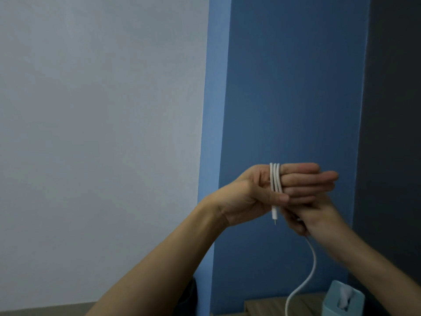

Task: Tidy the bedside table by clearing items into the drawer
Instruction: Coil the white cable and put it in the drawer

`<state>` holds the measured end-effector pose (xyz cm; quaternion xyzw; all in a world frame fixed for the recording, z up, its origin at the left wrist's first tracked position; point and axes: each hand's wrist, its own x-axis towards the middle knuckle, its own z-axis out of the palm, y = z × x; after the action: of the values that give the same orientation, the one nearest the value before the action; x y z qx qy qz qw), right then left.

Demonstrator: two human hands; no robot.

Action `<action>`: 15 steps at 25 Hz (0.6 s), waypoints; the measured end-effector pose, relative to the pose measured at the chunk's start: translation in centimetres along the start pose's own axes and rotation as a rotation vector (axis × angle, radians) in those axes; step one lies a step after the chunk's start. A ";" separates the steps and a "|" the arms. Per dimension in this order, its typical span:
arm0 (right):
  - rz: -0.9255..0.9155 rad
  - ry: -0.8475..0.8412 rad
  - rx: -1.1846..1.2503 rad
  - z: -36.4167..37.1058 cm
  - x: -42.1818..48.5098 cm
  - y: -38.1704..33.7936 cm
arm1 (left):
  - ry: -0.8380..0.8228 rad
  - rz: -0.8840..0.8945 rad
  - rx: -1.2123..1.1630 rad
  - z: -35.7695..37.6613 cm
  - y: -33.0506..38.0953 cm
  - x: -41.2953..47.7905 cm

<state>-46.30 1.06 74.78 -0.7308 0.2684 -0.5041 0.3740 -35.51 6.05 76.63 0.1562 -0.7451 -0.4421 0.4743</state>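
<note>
A white charging cable [275, 179] is wound in three loops around the straight fingers of my left hand [268, 190], held up in front of a blue wall. The left thumb pins the loops, and the cable's plug end hangs just below it. My right hand [319, 217] sits right under the left fingers and grips the loose part of the cable, which drops in a curve toward the wooden bedside table [264, 306] at the bottom edge. The drawer is out of view.
A light blue tissue box [341, 299] with white tissue showing stands on the table at the lower right. A grey-white wall fills the left, a dark panel the far right.
</note>
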 end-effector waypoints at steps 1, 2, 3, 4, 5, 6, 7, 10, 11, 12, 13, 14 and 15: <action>-0.077 -0.180 0.014 -0.8 -0.5 1.0 | 0.015 0.004 0.021 0.0 0.1 -0.1; -0.129 -0.252 -0.018 -2.6 -1.4 1.5 | 0.033 0.006 0.042 -0.1 0.3 -0.2; -0.185 -0.277 -0.098 -3.1 -1.9 1.6 | 0.050 0.008 0.062 -0.4 0.4 -0.3; -0.244 -0.315 -0.162 -2.9 -2.2 1.2 | 0.073 0.007 0.085 -0.7 0.5 -0.4; -0.307 -0.323 -0.240 -3.1 -2.6 0.6 | 0.097 0.004 0.109 -1.1 0.6 -0.4; -0.372 -0.354 -0.325 -3.2 -2.7 0.3 | 0.117 -0.004 0.128 -1.5 0.7 -0.5; -0.421 -0.343 -0.426 -3.5 -3.0 0.0 | 0.129 -0.017 0.149 -1.8 0.8 -0.6; -0.552 -0.323 -0.728 -5.3 -3.6 -1.6 | 0.161 -0.082 0.278 -2.2 1.2 -0.8; -0.614 -0.312 -0.823 -5.6 -3.7 -2.2 | 0.156 -0.110 0.311 -2.2 1.2 -0.7; -0.704 -0.289 -0.878 -5.8 -3.5 -2.6 | 0.142 -0.133 0.325 -2.2 1.2 -0.8; -0.776 -0.262 -0.875 -6.1 -3.3 -3.2 | 0.125 -0.156 0.322 -2.0 1.1 -0.8; -0.835 -0.241 -0.842 -6.4 -2.9 -3.7 | 0.099 -0.177 0.305 -1.6 1.0 -0.9; -0.869 -0.219 -0.786 -6.6 -2.5 -4.1 | 0.059 -0.187 0.285 -1.4 0.8 -0.9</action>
<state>-53.35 3.55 78.19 -0.9051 0.0710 -0.3953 -0.1397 -33.73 6.39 77.00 0.3036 -0.7683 -0.3694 0.4255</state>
